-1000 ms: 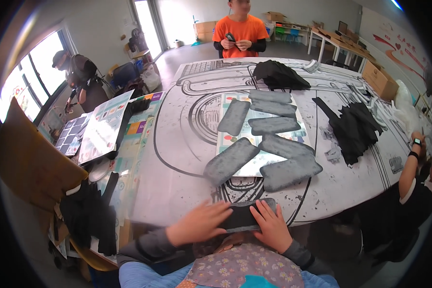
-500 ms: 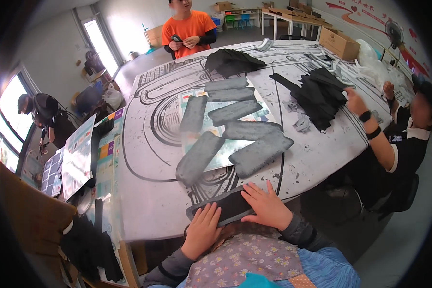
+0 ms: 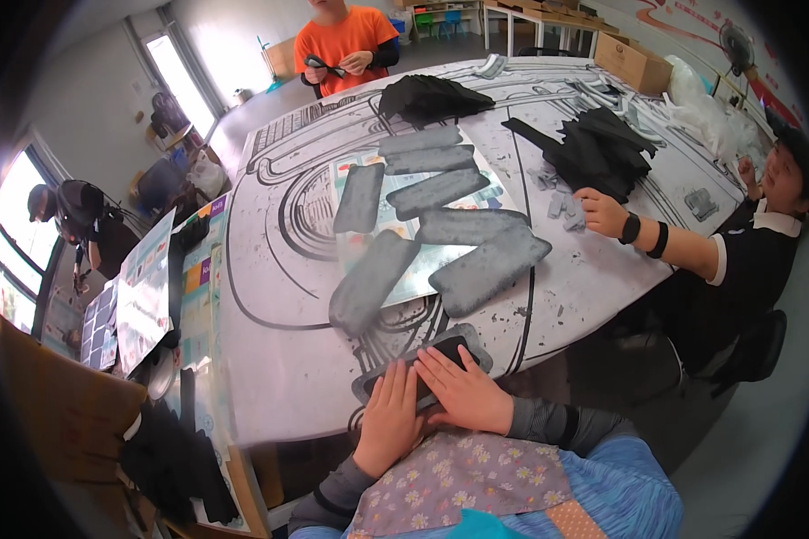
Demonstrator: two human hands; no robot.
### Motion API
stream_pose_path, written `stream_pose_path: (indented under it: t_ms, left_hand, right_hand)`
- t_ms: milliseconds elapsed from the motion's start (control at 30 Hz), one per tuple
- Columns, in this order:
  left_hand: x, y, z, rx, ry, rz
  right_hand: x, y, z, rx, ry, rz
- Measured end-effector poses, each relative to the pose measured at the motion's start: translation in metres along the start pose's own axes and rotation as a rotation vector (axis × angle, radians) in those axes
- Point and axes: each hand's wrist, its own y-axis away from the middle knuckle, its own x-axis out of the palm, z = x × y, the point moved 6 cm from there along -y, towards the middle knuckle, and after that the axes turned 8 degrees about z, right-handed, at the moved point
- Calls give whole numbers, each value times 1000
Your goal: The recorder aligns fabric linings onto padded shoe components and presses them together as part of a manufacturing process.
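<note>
A dark strip lies on a grey rounded pad at the near edge of the table. My left hand rests flat over its left part, fingers stretched forward. Beside it my right hand presses flat on the middle, fingers extended. The two hands nearly touch, and they hide much of the strip. Just beyond lie several similar pads, among them a long one and a broad one, partly on a light printed sheet.
Black fabric piles sit farther back. Grey scraps lie by the co-worker's hand at right. Another person in an orange shirt stands across the table. A cardboard box stands far right; black cloth hangs at left.
My right hand has slid left along the strip, close to my left hand, baring the strip's right end. The co-worker's hand at right has lowered to the grey scraps.
</note>
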Motion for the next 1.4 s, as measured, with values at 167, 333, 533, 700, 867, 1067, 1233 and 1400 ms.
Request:
stream_pose_path:
  t_ms: [167,333,533,700,867,1067,1233,1400]
  left_hand:
    - [1,0,0,-67,24,-6]
    - [5,-2,1,-60,30,17]
    - [0,-4,1,-73,63,15]
    - [-3,0,4,-96,106,-16]
    - [4,1,2,-41,157,-127]
    - [4,12,2,-84,35,-35]
    - [7,8,4,-84,12,-39]
    - [10,5,5,-77,-5,-51]
  right_hand:
    - [-1,2,1,-5,3,-26]
    - [1,2,-2,-7,-18,-22]
    - [1,-1,-3,-18,-21,-16]
    - [1,-8,-2,-5,-68,-18]
    - [6,-1,-3,32,-97,29]
    - [6,-8,9,13,-31,11]
    - [10,-12,7,-20,-45,20]
    - [5,-9,4,18,-16,19]
